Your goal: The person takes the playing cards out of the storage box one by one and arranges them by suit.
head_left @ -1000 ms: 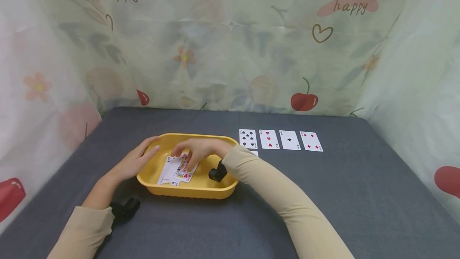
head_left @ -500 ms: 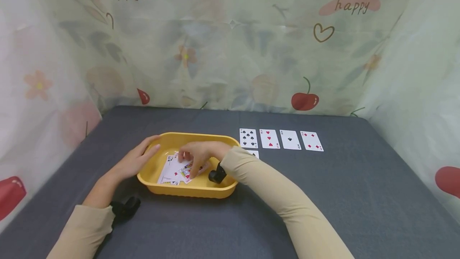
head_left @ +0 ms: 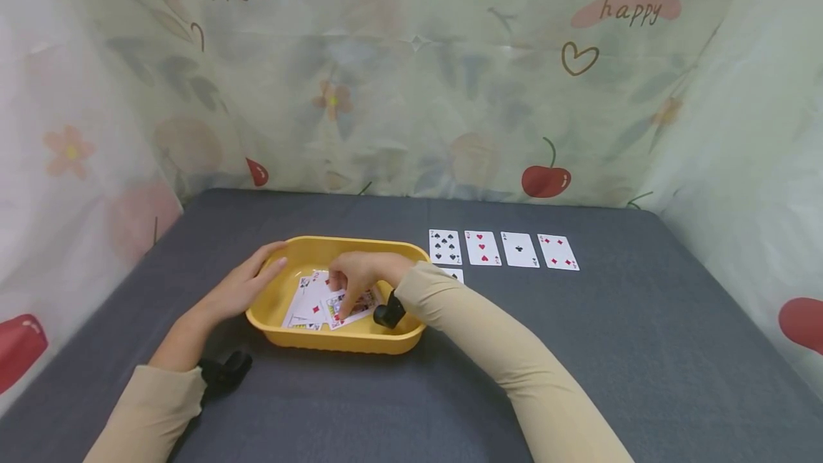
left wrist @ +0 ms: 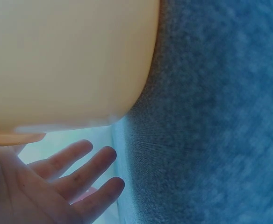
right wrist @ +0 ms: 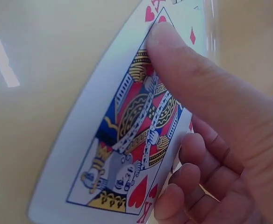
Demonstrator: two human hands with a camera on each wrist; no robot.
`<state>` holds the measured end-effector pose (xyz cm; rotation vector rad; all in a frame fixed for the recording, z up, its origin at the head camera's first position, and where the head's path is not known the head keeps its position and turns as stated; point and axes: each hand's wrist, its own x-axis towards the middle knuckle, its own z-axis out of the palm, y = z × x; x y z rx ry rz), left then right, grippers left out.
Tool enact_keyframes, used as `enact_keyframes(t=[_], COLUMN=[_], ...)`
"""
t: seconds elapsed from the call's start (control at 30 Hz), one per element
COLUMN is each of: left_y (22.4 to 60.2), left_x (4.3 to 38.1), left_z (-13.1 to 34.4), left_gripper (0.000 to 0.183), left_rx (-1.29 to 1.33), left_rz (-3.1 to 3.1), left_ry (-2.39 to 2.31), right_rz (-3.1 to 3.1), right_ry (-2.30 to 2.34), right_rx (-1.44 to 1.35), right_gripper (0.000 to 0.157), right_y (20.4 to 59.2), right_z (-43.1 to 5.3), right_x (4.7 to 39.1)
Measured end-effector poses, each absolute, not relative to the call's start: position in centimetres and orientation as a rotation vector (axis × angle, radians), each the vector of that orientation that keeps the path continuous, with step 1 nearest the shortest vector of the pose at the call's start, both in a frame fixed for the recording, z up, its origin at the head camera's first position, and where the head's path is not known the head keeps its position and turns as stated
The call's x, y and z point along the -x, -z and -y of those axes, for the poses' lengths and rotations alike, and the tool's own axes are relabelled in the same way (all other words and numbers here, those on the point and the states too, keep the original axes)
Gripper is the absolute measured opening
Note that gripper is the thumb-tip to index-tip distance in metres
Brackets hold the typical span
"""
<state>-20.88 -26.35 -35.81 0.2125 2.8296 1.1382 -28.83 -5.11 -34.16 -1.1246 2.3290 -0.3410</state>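
My right hand (head_left: 360,274) reaches into a yellow tray (head_left: 334,343) and pinches the king of hearts (right wrist: 141,116). In the right wrist view the thumb presses on the card's face near one corner, with the other fingers curled at its edge. Left of it in the tray lies a diamonds card (head_left: 315,297), overlapping other playing cards (head_left: 297,302). My left hand (head_left: 247,284) is at the tray's left end, thumb by the rim. In the left wrist view its fingers (left wrist: 87,172) are loosely extended beside the pale tray wall (left wrist: 71,65).
Right of the tray a row of face-up cards lies on the dark cloth: a spades card (head_left: 444,247), three of hearts (head_left: 482,248), ace of clubs (head_left: 519,249) and four of diamonds (head_left: 558,252). Another card (head_left: 455,274) is mostly hidden by the right sleeve. A patterned curtain (head_left: 411,91) hangs behind.
My right hand has shifted slightly right inside the tray and the king of hearts has slid right with it, uncovering the diamonds card. The left hand has stayed at the tray's end.
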Motion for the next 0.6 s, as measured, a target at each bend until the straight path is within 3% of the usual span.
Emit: enact_keyframes(t=[0.4, 0.6], left_y=[36.0, 35.8], left_x=[20.9, 20.9], left_z=[26.4, 26.4], left_gripper=[0.060, 0.060], left_rx=[-0.232, -0.246], left_rz=[-2.827, -2.830], left_ry=[-1.161, -1.167], right_rz=[-2.247, -2.202], right_ry=[0.436, 0.502], right_rx=[1.180, 1.202], right_gripper=[0.016, 0.011], right_y=[33.1, 32.1], right_z=[4.5, 3.6], right_x=[29.3, 29.5])
